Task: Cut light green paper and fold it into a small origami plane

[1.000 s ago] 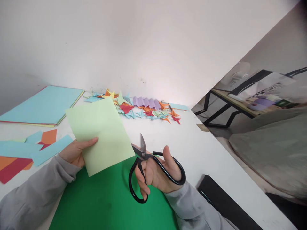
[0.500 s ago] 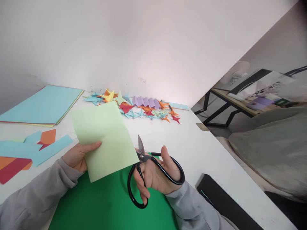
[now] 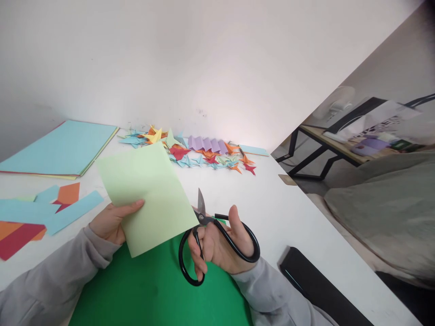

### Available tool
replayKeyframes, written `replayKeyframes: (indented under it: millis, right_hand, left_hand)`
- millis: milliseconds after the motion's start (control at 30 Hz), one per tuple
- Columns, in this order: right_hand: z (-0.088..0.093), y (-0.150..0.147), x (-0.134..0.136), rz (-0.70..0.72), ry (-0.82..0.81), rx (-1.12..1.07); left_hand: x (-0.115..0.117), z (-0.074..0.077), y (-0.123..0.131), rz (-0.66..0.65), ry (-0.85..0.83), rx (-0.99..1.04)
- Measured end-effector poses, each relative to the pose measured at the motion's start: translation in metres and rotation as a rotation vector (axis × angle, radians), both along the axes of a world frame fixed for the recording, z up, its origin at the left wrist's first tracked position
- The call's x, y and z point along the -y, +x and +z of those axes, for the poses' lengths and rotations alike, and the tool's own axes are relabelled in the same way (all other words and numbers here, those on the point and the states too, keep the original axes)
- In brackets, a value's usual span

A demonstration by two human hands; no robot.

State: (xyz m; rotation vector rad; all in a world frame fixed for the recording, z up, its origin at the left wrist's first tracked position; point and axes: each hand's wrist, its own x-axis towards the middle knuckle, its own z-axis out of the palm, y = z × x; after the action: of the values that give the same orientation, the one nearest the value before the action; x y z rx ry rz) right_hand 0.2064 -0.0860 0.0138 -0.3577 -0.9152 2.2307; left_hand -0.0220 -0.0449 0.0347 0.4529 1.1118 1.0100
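My left hand [image 3: 112, 222] pinches the lower left edge of a pale green paper sheet [image 3: 147, 194], holding it tilted above the table. My right hand [image 3: 220, 244] grips black-handled scissors [image 3: 210, 235], thumb through one loop and fingers through the other. The blades [image 3: 201, 206] point up and away, right at the sheet's lower right edge. Under both hands lies a dark green sheet [image 3: 156, 290] on the white table [image 3: 272, 213].
A stack of light blue sheets [image 3: 61, 149] lies at far left. Blue, orange and red paper scraps [image 3: 37, 213] lie left of my hands. Several small folded paper shapes and a purple pleated strip [image 3: 204, 149] line the wall. A black object [image 3: 316, 285] sits at right.
The green sheet shifted slightly right toward the scissors. My right hand drew the scissors a little left and closer, and the blades now meet the sheet's edge.
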Motion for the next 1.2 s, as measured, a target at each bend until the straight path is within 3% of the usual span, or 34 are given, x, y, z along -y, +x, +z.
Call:
replayKeyframes:
  millis: [267,633,833,933,1033,1200]
  right_hand:
    - [-0.004,0.001,0.0,-0.076,0.064,0.107]
    - [0.0,0.01,-0.003,0.057,-0.027,0.123]
    - [0.001,0.01,-0.003,0.062,-0.05,0.143]
    - [0.002,0.011,-0.003,0.056,-0.042,0.121]
    - [0.004,0.014,-0.004,0.059,-0.029,0.112]
    - [0.005,0.021,-0.005,0.108,-0.002,0.109]
  left_hand:
    - [-0.004,-0.008,-0.004,0.021,0.007,-0.003]
    - [-0.004,-0.004,-0.004,-0.071,-0.094,0.024]
    - [0.002,-0.007,-0.001,-0.1,-0.039,0.046]
    - [0.005,-0.002,-0.001,-0.116,-0.033,0.083]
    - [0.003,0.008,-0.005,-0.112,-0.141,0.126]
    - [-0.003,0.019,-0.013,0.002,-0.177,0.204]
